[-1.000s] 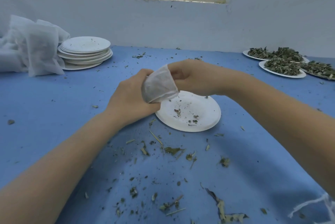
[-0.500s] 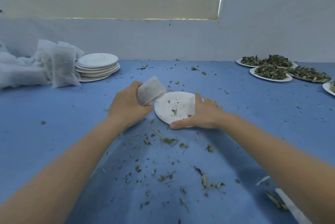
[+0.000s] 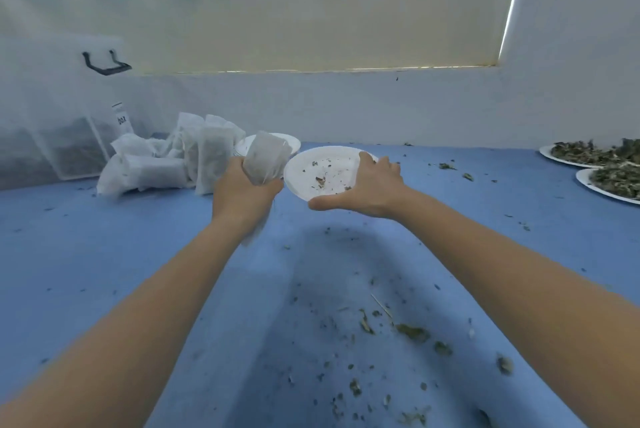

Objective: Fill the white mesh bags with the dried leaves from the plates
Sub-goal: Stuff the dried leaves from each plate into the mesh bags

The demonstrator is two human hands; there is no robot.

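White mesh bag (image 3: pixel 265 157), centre frame, gripped in my left hand (image 3: pixel 242 197); my right hand (image 3: pixel 369 187) clasps the near-empty white paper plate (image 3: pixel 322 171). Filled bags (image 3: pixel 180 159) piled left; leaf-laden plates (image 3: pixel 602 164) far right.

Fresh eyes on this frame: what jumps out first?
The two outstretched arms in the centre: the left hand grips a white mesh bag, and the right hand holds up a nearly empty white plate with only crumbs left. Behind the left hand sits a pile of filled bags at the back left. Plates heaped with dried leaves wait at the far right, and leaf bits litter the blue table in front.
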